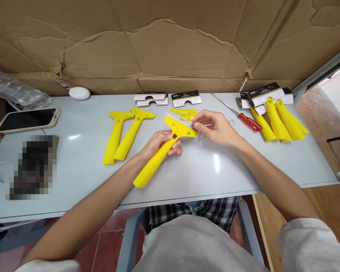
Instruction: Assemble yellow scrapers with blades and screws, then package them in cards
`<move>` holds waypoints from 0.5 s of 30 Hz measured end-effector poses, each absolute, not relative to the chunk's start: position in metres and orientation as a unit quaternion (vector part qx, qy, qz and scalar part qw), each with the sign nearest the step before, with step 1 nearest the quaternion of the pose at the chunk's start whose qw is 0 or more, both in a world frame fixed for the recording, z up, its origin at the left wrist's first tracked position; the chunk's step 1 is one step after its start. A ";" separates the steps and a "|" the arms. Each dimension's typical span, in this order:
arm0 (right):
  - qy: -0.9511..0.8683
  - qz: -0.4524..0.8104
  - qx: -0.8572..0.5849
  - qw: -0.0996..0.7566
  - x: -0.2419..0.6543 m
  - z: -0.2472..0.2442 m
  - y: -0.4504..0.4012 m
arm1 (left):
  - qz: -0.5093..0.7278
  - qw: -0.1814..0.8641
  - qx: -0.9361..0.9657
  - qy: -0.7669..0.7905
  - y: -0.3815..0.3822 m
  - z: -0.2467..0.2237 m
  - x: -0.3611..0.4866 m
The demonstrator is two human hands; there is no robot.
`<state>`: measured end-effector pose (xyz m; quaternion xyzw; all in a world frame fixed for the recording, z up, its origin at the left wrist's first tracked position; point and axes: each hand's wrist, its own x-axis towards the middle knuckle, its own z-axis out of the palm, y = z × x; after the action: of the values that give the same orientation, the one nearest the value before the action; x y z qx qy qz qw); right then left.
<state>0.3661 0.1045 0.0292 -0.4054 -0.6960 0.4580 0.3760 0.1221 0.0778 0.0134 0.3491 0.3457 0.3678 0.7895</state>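
A yellow scraper (155, 160) is tilted above the table, its wide head pointing away from me and its handle toward me. My left hand (163, 143) wraps round it just below the head. Two screws show on the head, and a pale, thin strip (174, 118) runs along its far edge. At the right end of that edge, my right hand (214, 126) has thumb and forefinger pinched together; what they grip is too small to make out. Just beyond the head lie yellow scraper head plates (183, 112), partly hidden by my right hand.
Two yellow scrapers (136, 132) lie to the left. A red-handled screwdriver (249, 121) rests at right, beside several yellow handles (277, 121) with black-and-white cards (265, 94). More cards (186, 99) lie against the cardboard (158, 49). A phone (30, 120) lies far left.
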 end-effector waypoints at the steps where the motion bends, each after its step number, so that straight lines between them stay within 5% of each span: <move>1: -0.715 0.422 -0.416 0.371 0.371 0.032 0.107 | 0.367 0.792 0.344 0.346 0.078 0.013 0.122; 9: -0.754 0.068 -0.595 0.269 0.449 0.049 0.138 | 0.370 0.789 0.349 0.343 0.077 0.013 0.123; 15: -0.686 0.021 -0.718 0.120 0.467 0.058 0.133 | 0.375 0.788 0.348 0.343 0.078 0.013 0.120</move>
<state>0.4674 0.1335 0.0575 -0.7177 -0.6856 0.0214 0.1201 0.1200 0.0777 0.0130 0.3484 0.3429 0.3751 0.7876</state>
